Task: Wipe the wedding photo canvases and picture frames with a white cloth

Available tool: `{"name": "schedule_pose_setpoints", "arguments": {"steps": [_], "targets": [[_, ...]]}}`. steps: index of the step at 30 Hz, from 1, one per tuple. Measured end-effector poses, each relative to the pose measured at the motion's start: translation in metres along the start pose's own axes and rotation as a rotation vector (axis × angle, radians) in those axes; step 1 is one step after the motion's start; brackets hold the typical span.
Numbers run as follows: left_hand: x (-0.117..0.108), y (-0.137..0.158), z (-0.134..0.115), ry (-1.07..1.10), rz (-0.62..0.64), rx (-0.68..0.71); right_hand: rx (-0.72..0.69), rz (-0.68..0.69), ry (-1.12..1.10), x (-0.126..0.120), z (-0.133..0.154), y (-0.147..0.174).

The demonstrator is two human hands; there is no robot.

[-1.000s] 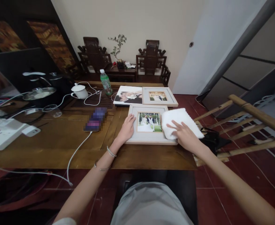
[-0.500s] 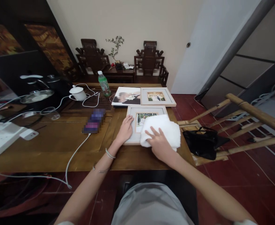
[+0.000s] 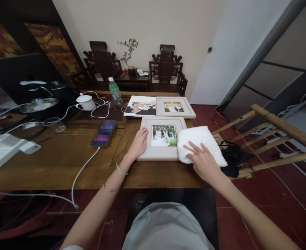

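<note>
A picture frame with a pale mat and a photo of two seated people lies flat near the table's front right. My left hand grips its left edge, fingers laid over the border. My right hand holds a folded white towel, fingers spread across the top and thumb hidden. The towel covers the frame's lower right corner and sticks out past the table's right edge. Behind lie a second picture frame and a photo panel showing people.
On the wooden table are a charging phone, a lidded white cup, a green bottle, a clear cup, a power strip and cables. A bamboo chair with a black bag stands at right.
My right hand has slid the towel to the right, off the photo and partly beyond the table edge. My left hand stays on the frame's left side.
</note>
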State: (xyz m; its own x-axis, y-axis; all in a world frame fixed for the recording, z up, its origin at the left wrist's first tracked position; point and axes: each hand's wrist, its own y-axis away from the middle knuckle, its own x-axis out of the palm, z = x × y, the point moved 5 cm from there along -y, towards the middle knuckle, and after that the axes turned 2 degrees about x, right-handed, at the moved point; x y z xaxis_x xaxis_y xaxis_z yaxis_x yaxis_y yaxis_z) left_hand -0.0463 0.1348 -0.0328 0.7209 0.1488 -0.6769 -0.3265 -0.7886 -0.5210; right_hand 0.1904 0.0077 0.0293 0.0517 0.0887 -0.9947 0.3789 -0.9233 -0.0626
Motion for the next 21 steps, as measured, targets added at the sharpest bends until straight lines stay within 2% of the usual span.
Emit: {"name": "schedule_pose_setpoints", "arguments": {"steps": [2,5,8,12,15,18,21], "targets": [[0.000,0.000,-0.001,-0.002,-0.008,0.002,0.020,0.010,0.021,0.000,-0.006,0.005],[0.000,-0.001,-0.003,0.005,-0.013,-0.022,0.010,0.026,0.001,0.001,0.008,-0.001],[0.000,-0.002,-0.002,0.039,-0.006,-0.085,-0.045,0.037,-0.060,0.003,0.043,-0.020],[-0.001,-0.003,0.006,0.156,-0.013,-0.160,-0.185,-0.004,-0.141,0.004,0.098,-0.052],[-0.002,-0.002,0.011,0.221,-0.016,-0.170,-0.268,-0.037,-0.165,0.008,0.118,-0.072],[-0.002,0.000,0.010,0.199,-0.005,-0.171,-0.243,-0.029,-0.172,0.018,0.106,-0.093],[0.000,0.001,0.005,0.094,0.057,-0.130,-0.124,-0.048,-0.131,0.021,0.062,-0.118]]}}
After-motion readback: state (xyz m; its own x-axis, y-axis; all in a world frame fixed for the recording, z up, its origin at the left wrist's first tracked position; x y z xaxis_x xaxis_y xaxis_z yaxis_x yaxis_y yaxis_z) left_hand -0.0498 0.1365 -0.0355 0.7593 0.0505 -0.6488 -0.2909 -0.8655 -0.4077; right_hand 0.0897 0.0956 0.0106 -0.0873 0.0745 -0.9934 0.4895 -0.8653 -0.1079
